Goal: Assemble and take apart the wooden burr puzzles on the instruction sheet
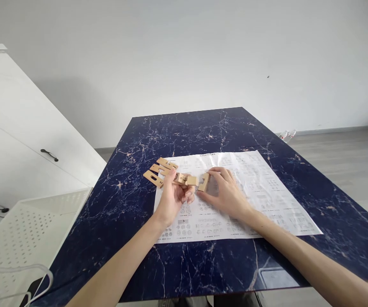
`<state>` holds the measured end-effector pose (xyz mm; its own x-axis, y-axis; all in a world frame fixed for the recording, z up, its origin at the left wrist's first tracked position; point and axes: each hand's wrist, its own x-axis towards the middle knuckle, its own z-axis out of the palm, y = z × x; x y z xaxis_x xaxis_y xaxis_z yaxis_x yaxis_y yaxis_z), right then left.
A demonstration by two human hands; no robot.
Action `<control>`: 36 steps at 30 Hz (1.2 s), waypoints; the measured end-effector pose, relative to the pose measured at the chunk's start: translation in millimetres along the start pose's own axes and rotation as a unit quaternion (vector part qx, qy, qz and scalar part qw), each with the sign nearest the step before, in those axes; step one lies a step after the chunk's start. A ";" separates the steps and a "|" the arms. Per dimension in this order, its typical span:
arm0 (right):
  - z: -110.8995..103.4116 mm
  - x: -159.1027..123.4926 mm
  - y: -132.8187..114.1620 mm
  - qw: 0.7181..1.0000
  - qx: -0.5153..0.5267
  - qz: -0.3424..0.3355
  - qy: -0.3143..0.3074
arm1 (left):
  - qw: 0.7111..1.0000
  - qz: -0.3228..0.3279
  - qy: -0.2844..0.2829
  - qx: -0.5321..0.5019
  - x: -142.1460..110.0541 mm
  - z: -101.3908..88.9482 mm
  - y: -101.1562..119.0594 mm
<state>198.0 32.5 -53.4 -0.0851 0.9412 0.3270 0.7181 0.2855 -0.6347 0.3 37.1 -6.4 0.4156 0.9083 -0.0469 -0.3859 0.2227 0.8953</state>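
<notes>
My left hand [173, 198] is closed around joined wooden puzzle pieces [188, 181], which it holds over a printed sheet. Between the thumb and fingers of my right hand [227, 191] is a notched wooden puzzle piece [204, 182], just right of the joined pieces, with a small gap between them. Several flat slotted wooden pieces [153, 178] lie side by side left of my left hand; some carry dark printed numbers. My left thumb partly hides the joined pieces.
The white instruction sheet [267, 204] with small diagrams lies creased on a dark blue marbled table [184, 136]. A white cabinet [27, 128] and a perforated white surface [20, 234] with cables stand at the left. A pale wall [177, 55] rises behind.
</notes>
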 end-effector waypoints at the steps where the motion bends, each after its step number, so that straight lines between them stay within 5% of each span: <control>1: 1.2 -1.6 0.0 1.000 -0.008 -0.012 -0.003 | 1.000 -0.004 -0.005 0.000 -0.4 0.1 0.1; 11: -21.2 -4.1 -22.6 0.978 0.132 -0.165 0.002 | 0.993 -0.085 -0.028 0.070 -1.1 -1.9 -4.2; 15: -21.1 -2.1 -23.8 0.973 0.188 -0.132 -0.029 | 0.982 -0.104 -0.059 0.148 -4.6 -0.4 -7.7; 19: -26.7 0.1 -24.7 0.956 0.280 -0.057 -0.074 | 0.965 -0.021 0.006 0.260 -9.5 4.5 -7.4; 26: -29.3 0.7 -22.6 0.935 0.336 0.040 -0.104 | 0.961 0.046 -0.023 0.273 -12.5 9.3 -2.5; 36: -30.3 0.6 -24.7 0.906 0.338 -0.015 -0.253 | 0.967 0.070 -0.001 0.246 -13.0 6.6 -5.3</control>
<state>201.1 20.5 -16.4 -0.5259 0.8449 0.0975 0.1373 0.1974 -0.9707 2.4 21.8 -7.7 0.3901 0.9164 0.0899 -0.0007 -0.0973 0.9953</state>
